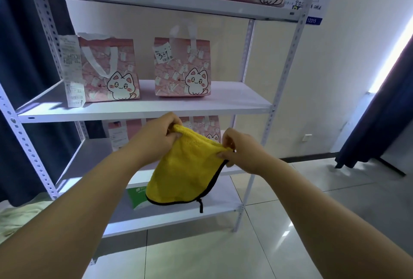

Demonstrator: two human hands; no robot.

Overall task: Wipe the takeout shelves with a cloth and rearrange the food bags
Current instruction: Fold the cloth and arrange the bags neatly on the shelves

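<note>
Both arms reached forward, each grip pinched on the top edge of the yellow cloth (pixel 187 171): left hand (pixel 156 135) at its 10 o'clock, right hand (pixel 239 151) at 2. It hung below the shelf (pixel 143 109).

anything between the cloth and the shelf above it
Nothing between the cloth and the shelf, but a left bag and a middle bag stand on it; its right end is bare.

I had only one view: the wide-angle camera worn on the person's head. It faced forward and a little down, close to the shelf unit (pixel 143 114), its middle shelf's front edge just beyond the left hand (pixel 156 135) and right hand (pixel 242 152) holding the cloth (pixel 187 171) mid-frame.
</note>
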